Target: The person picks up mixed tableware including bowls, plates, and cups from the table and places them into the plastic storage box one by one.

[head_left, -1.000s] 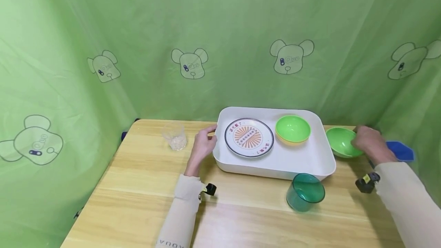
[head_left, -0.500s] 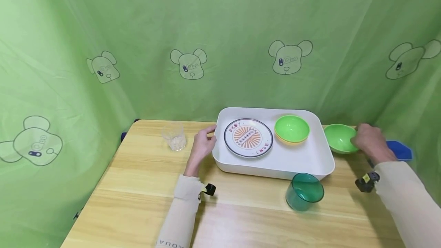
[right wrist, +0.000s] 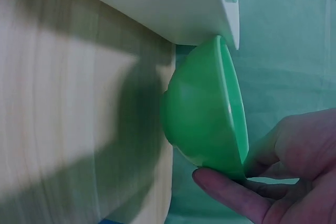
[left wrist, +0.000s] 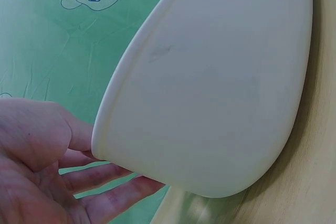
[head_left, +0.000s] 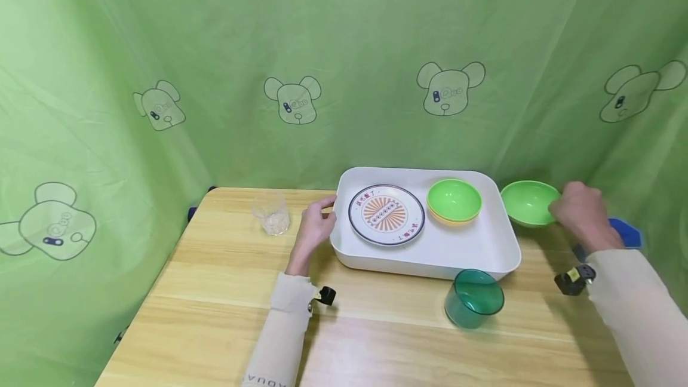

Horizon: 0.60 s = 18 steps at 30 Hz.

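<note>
My right hand (head_left: 583,214) pinches the near-right rim of a green bowl (head_left: 529,202). In the right wrist view, the thumb and fingers hold the bowl (right wrist: 202,108) at its edge, and its far rim appears beside the tray's wall. Whether they touch, I cannot tell. At the tray's left end, my left hand (head_left: 314,226) touches the white tray (head_left: 398,263) with extended fingers; the tray's wall (left wrist: 210,87) partly hides the fingertips in the left wrist view. Inside the tray lie a patterned round plate (head_left: 387,215) and another green bowl (head_left: 455,199) stacked on a yellow one (head_left: 448,221).
A teal transparent cup (head_left: 474,300) stands in front of the tray's right corner. Left of the tray is a clear glass (head_left: 274,217). A blue object (head_left: 626,233) shows partly behind the right wrist. Green curtains (head_left: 365,106) hang behind the wooden table (head_left: 215,291).
My right hand has raised the green bowl and moved it slightly away from me and to the left, toward the tray's right wall. The left hand has stayed at the tray's end.
</note>
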{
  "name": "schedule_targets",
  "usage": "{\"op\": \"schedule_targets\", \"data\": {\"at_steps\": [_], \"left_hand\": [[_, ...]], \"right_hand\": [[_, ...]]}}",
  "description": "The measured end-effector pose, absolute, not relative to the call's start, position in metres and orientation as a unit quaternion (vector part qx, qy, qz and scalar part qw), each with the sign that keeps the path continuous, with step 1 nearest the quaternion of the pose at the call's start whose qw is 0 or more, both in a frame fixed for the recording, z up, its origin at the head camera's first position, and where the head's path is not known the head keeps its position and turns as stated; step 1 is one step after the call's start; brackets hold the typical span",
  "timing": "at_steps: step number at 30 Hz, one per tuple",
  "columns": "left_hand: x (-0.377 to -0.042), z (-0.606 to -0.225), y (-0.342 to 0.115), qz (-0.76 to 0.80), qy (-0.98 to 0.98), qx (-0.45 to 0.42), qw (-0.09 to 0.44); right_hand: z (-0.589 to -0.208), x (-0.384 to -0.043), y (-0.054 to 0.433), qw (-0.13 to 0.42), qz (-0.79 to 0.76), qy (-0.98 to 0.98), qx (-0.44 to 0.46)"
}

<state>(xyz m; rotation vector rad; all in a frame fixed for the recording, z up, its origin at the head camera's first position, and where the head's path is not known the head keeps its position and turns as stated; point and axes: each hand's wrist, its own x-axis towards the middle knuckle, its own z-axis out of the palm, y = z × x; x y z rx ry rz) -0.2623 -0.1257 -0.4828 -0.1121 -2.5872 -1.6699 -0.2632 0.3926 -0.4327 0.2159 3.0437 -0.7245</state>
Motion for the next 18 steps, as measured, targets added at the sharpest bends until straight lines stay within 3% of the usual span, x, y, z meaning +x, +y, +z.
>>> {"op": "schedule_targets", "data": {"at_steps": [18], "left_hand": [[-0.263,-0.479,-0.126,-0.520,-0.853,-0.039,0.027]], "right_hand": [[-0.420,-0.252,0.405,-0.044,-0.286,0.954,0.076]]}}
